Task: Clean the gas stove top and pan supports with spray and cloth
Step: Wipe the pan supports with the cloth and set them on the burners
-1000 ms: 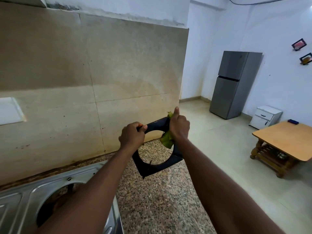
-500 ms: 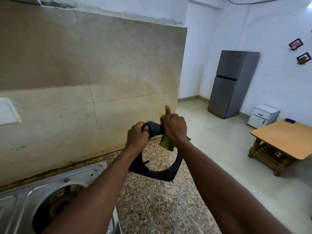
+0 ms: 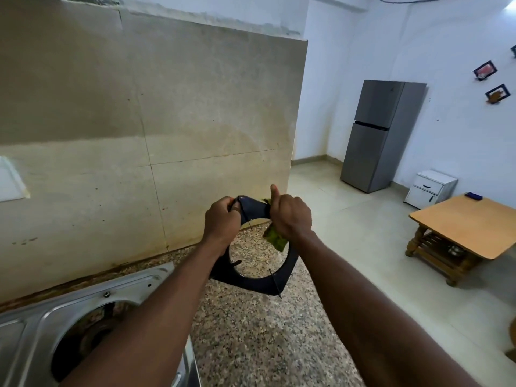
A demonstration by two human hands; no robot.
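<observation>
I have both hands raised in front of me over the counter (image 3: 251, 336), with the black pan support (image 3: 252, 282) held between them in the air, tilted with its round opening facing me. The left hand (image 3: 222, 219) is curled round the upper left corner of the support. The right hand (image 3: 291, 216) is closed on a green cloth (image 3: 275, 239) and clamps it against the upper right part of the frame, thumb sticking straight up. A loose end of the cloth hangs just below that hand, against the right side of the frame. The lower edge of the support hangs beneath both wrists, clear of the speckled stone.

Below and to the left of the hands, partly under my left forearm, lies the steel stove top (image 3: 33, 322) with one burner hole open. Beyond the hands stands the beige tiled wall (image 3: 195, 107). Far off to the right of the right hand are a grey fridge (image 3: 382, 135) and a small white drawer unit (image 3: 430, 188).
</observation>
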